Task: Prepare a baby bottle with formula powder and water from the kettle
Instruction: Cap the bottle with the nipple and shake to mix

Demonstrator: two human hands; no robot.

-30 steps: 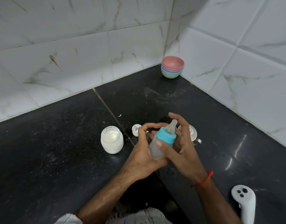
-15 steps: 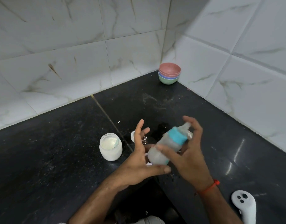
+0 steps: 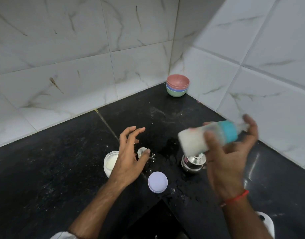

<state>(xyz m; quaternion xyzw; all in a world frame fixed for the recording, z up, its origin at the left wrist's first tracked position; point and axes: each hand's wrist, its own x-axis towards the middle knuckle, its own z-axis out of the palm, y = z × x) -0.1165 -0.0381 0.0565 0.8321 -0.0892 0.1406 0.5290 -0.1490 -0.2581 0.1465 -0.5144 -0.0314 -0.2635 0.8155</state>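
Observation:
My right hand [image 3: 225,163] grips the baby bottle [image 3: 196,140], which lies tilted almost sideways, its blue collar and teat pointing right; it is blurred and holds milky white liquid. My left hand [image 3: 129,156] hovers open, fingers spread, above the black counter, holding nothing. Partly hidden behind that hand stands an open glass jar of white formula powder [image 3: 109,163]. A small steel kettle [image 3: 191,163] sits under the bottle. A round pale lilac lid [image 3: 157,182] lies flat in front, and a small white cap [image 3: 141,151] rests by my left thumb.
Stacked pastel bowls [image 3: 178,85] sit in the far corner of the black counter [image 3: 45,169]. White marble-look tiled walls close the back and right. Spilled powder and wet patches speckle the counter's middle. A white controller [image 3: 265,225] lies at the lower right.
My left hand let go of the bottle and opened to the left. My right hand swung the bottle up and right, tipping it sideways. The lilac lid came into view.

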